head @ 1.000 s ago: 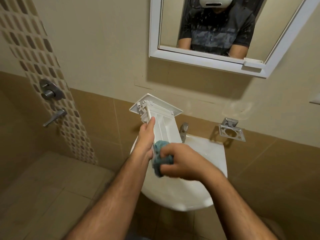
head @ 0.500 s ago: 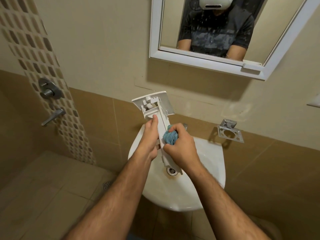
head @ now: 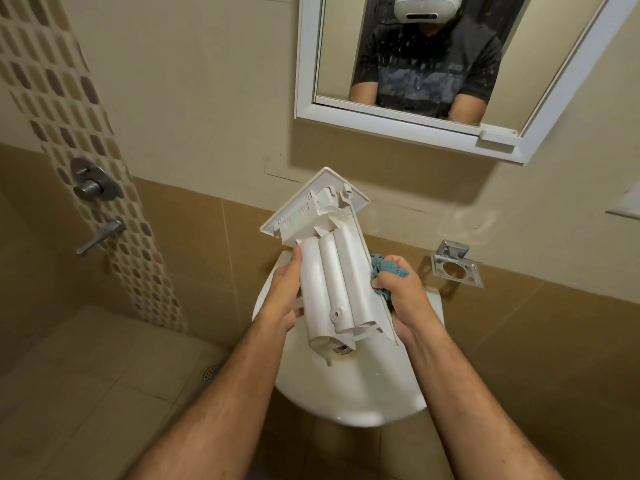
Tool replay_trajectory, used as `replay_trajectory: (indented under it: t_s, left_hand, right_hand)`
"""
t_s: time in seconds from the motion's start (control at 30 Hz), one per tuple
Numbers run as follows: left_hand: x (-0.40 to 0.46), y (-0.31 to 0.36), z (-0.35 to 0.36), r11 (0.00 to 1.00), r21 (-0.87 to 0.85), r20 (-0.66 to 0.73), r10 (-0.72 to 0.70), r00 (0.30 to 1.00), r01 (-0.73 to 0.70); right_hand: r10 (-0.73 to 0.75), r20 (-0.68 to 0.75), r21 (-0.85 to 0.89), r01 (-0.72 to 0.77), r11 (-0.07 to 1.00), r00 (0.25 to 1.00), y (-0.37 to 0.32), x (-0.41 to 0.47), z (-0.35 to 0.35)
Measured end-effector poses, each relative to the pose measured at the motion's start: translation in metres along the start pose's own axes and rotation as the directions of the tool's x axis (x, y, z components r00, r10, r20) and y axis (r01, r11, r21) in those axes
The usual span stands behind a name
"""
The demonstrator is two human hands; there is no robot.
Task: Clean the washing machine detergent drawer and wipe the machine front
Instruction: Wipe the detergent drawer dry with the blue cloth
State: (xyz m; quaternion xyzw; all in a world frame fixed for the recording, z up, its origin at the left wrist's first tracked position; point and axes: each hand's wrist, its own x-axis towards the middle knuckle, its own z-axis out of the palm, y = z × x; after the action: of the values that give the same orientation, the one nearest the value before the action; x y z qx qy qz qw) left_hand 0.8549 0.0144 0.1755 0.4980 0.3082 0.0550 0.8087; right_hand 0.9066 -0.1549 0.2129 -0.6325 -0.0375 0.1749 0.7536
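Head view: over the sink (head: 363, 393), our left hand (head: 285, 296) grips the inverted detergent drawer (head: 332, 271) so drips fall in; our right hand (head: 398, 289) clenches the cloth (head: 384, 266) against its side.

A white wall-mounted basin (head: 363, 393) was seen above a tiled floor (head: 86, 375); a floor drain (head: 210, 373) was set nearby.

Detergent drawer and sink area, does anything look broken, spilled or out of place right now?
Mostly no. The detergent drawer looks whole, held underside-up over the sink by the left hand, with the blue cloth in the right hand. Only the chrome wall holder sits empty, and the mirror is water-spotted.
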Motion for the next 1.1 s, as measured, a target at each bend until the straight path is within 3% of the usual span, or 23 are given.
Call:
replay_trajectory:
  t_s: [0.1, 0.17, 0.27, 0.37, 0.47, 0.63, 0.7, 0.8, 0.9, 0.97, 1.1]
  left_hand:
    - [0.003, -0.001, 0.003, 0.979, -0.166, 0.178, -0.088, 0.980, 0.118]
    - [0.006, -0.003, 0.005, 0.978, -0.188, 0.205, -0.046, 0.978, 0.086]
    - [0.010, -0.003, 0.008, 0.968, -0.249, 0.163, 0.016, 0.986, 0.025]
    - [0.013, -0.004, 0.008, 0.957, -0.288, 0.073, 0.052, 0.996, -0.029]
    - [0.014, -0.005, 0.008, 0.961, -0.265, 0.023, 0.095, 0.995, -0.085]
    - [0.006, -0.008, 0.021, 0.961, -0.216, -0.027, 0.172, 0.985, -0.174]
    - [0.002, -0.007, 0.027, 0.950, -0.238, -0.027, 0.201, 0.979, -0.201]
    - [0.001, -0.006, 0.029, 0.935, -0.256, -0.047, 0.243, 0.969, -0.247]
    - [0.003, -0.004, 0.025, 0.922, -0.246, -0.059, 0.294, 0.954, -0.299]
    - [0.002, -0.002, 0.026, 0.912, -0.232, -0.075, 0.330, 0.941, -0.338]
    - [0.000, -0.002, 0.026, 0.910, -0.213, -0.084, 0.346, 0.935, -0.356]
  right_hand:
    - [0.065, 0.065, 0.085, -0.071, 0.994, 0.996, 0.001, 0.003, -0.006]
    - [0.060, 0.086, 0.103, -0.069, 0.992, 0.994, -0.001, 0.005, -0.010]
    - [-0.080, -0.020, -0.057, 0.078, 0.995, 0.997, -0.012, 0.007, -0.010]
    - [-0.252, -0.124, -0.109, 0.239, 0.965, 0.960, -0.030, 0.011, -0.008]
    - [-0.356, -0.075, -0.132, 0.344, 0.930, 0.932, -0.059, 0.013, -0.001]
    - [-0.285, 0.176, -0.310, 0.328, 0.892, 0.942, -0.074, 0.030, 0.023]
    - [-0.273, 0.215, -0.493, 0.346, 0.798, 0.938, -0.059, 0.036, 0.032]
    - [-0.329, 0.173, -0.701, 0.351, 0.621, 0.928, -0.040, 0.037, 0.040]
    - [-0.386, 0.196, -0.653, 0.414, 0.635, 0.902, -0.037, 0.036, 0.044]
    - [-0.457, 0.167, -0.680, 0.438, 0.588, 0.874, -0.034, 0.036, 0.045]
    - [-0.461, 0.097, -0.721, 0.382, 0.578, 0.882, -0.022, 0.031, 0.037]
